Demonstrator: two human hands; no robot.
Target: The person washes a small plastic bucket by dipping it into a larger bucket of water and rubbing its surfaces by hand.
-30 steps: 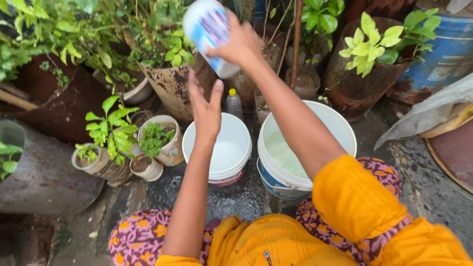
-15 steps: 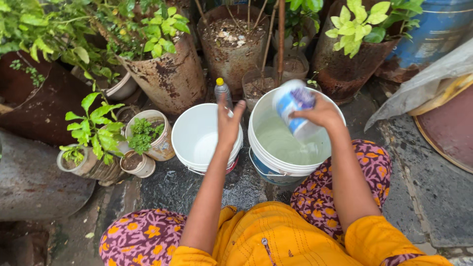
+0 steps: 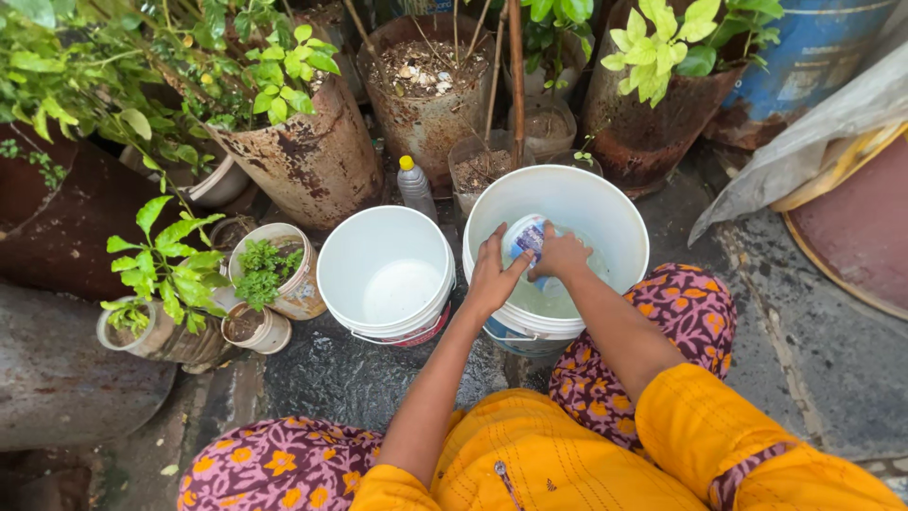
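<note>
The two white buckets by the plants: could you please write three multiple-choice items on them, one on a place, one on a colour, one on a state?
1. Where is the small white container that both hands hold?
A. inside the right-hand bucket
B. on the ground
C. in a plant pot

2. What colour is the cap of the little bottle behind the buckets?
A. red
B. yellow
C. black

3. What does the left-hand bucket hold?
A. soil
B. leaves
C. nothing that shows

Answers: 1 A, the left hand and right hand grip it within the rim of the right-hand bucket. 2 B, the cap shows yellow. 3 C, only its bare white bottom is seen.
</note>
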